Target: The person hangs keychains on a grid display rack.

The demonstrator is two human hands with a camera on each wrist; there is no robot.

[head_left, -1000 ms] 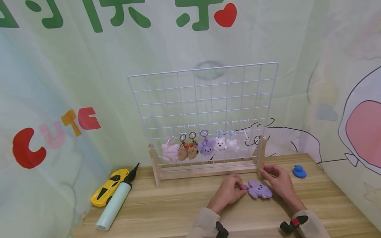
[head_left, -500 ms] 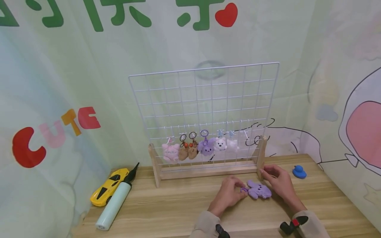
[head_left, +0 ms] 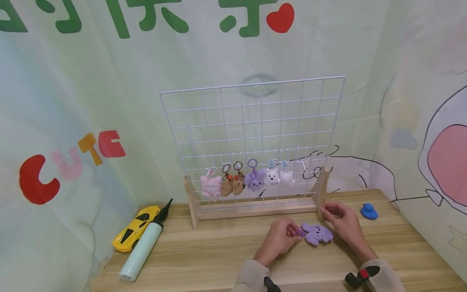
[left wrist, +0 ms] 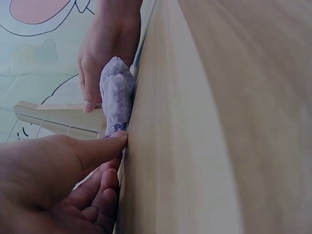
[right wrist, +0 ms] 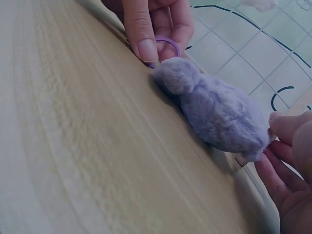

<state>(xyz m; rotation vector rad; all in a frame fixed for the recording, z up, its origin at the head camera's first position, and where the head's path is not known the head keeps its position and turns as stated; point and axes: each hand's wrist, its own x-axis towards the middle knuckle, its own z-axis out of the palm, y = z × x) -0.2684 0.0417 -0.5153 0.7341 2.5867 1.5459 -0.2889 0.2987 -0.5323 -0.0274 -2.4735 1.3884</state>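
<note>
A purple plush keychain (head_left: 318,234) lies on the wooden table, its furry body pointing right. My left hand (head_left: 279,239) pinches its purple ring (right wrist: 168,43) between thumb and fingers. The right hand (head_left: 344,225) is just beyond the plush, thumb and fingertips at the wooden foot (head_left: 322,188) on the right end of a white wire grid rack (head_left: 251,121); it pinches the foot's front edge. In the right wrist view, the plush (right wrist: 222,112) lies between both hands. The left wrist view shows the left thumb (left wrist: 105,148) pressed against the ring end.
On the rack hang several plush keychains: pink (head_left: 211,186), brown (head_left: 238,185), purple (head_left: 254,180) and white (head_left: 271,177). A bare white hook (head_left: 303,164) is at the right. A yellow toy car (head_left: 136,229) and pale green pump (head_left: 141,253) lie left; a blue rubber duck (head_left: 369,211), right.
The left fingers have shifted slightly on the purple ring, and the plush has turned a little. My right hand stays at the rack's foot. The head view has moved slightly.
</note>
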